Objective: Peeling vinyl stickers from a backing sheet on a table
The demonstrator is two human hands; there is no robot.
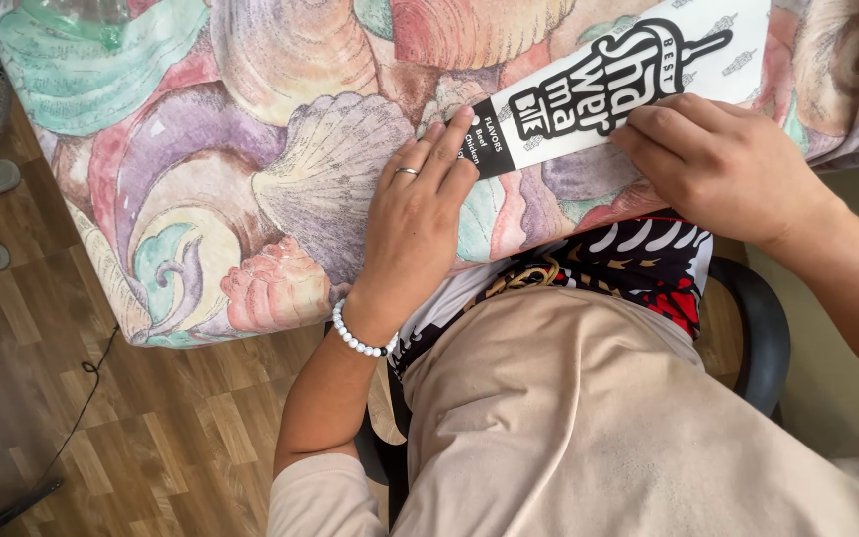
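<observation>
Beige-shirted torso nearest, seated at bench [201, 199] draped in seashell-print cloth. Left hand [418, 214], ringed, lies flat, fingertips pressing paper wrapper's black end. White-and-black paper wrapper [628, 75] lies on bench. Right hand [718, 164], fingers curled, presses wrapper's lower edge.

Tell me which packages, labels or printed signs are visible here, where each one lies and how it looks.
Paper sleeve: one long, flat white strip with a black end and bold black lettering, lying slantwise on the shell-patterned cloth; the left hand presses its black end, the right hand rests on its lower edge.
No other package, label or screen shows.
</observation>
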